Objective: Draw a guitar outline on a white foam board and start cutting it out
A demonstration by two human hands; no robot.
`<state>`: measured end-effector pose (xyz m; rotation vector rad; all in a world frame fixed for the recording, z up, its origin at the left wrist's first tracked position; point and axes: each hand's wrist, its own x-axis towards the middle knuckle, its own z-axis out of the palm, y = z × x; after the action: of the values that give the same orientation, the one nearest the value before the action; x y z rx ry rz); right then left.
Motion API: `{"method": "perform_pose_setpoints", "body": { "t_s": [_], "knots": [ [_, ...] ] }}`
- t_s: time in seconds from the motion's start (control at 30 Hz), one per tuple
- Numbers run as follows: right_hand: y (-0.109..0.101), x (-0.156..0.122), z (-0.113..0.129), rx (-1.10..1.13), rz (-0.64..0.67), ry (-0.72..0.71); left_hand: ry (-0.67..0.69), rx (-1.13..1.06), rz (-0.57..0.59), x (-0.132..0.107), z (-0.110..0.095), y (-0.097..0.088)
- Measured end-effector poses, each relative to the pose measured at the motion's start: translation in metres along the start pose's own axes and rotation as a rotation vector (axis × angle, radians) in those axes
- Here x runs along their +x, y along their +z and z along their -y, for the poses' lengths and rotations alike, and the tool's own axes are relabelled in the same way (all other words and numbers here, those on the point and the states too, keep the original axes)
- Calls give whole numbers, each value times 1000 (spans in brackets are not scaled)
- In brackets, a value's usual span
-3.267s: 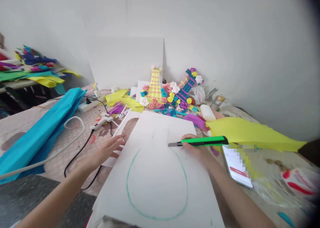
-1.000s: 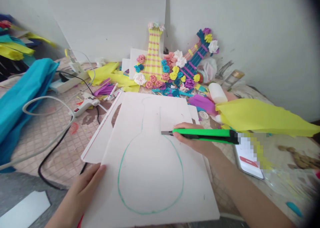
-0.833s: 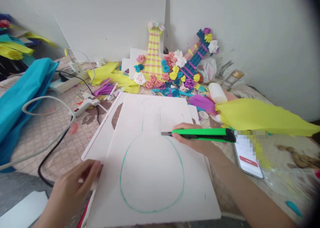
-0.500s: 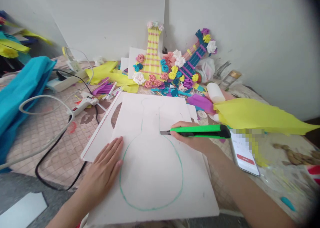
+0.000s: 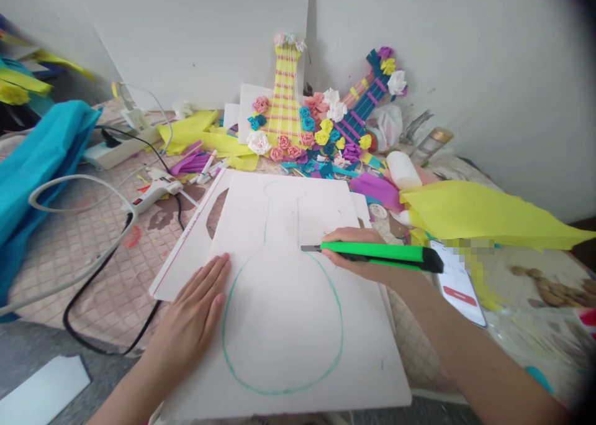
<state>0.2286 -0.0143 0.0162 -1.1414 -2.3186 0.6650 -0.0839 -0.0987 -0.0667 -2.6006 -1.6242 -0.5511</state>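
Note:
A white foam board (image 5: 284, 325) lies in front of me, with a guitar-like outline (image 5: 341, 325) drawn on it in green. My left hand (image 5: 198, 310) rests flat on the board's left side, fingers stretched out. In my right hand (image 5: 356, 257) is a green utility knife (image 5: 377, 251), its handle pointing right. The knife's blade (image 5: 310, 248) meets the board at the right side of the outline, where the neck joins the round body. My right fingertips are partly hidden behind the handle.
Behind the board stand a yellow paper-flowered guitar (image 5: 286, 95) and a blue one (image 5: 358, 114). A glue gun (image 5: 158, 189) and cables lie on the left, beside blue paper (image 5: 46, 145). To the right are a phone (image 5: 459, 285), yellow paper (image 5: 479, 210) and a white roll (image 5: 403, 170).
The knife has tilted slightly, its handle end swinging a little down and right, while the blade stays near the same spot. My left hand has hardly moved.

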Motion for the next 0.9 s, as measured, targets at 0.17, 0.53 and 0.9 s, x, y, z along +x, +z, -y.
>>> {"method": "perform_pose_setpoints", "body": {
  "t_s": [0.17, 0.53, 0.9],
  "knots": [
    [-1, 1, -1, -8, -4, -12, -13, -17, 0, -1, 0, 1],
    [-6, 0, -1, -7, -67, 129, 7, 2, 17, -1, 0, 1],
    [0, 0, -12, -46, -44, 56, -13, -45, 1, 1, -1, -1]
  ]
}}
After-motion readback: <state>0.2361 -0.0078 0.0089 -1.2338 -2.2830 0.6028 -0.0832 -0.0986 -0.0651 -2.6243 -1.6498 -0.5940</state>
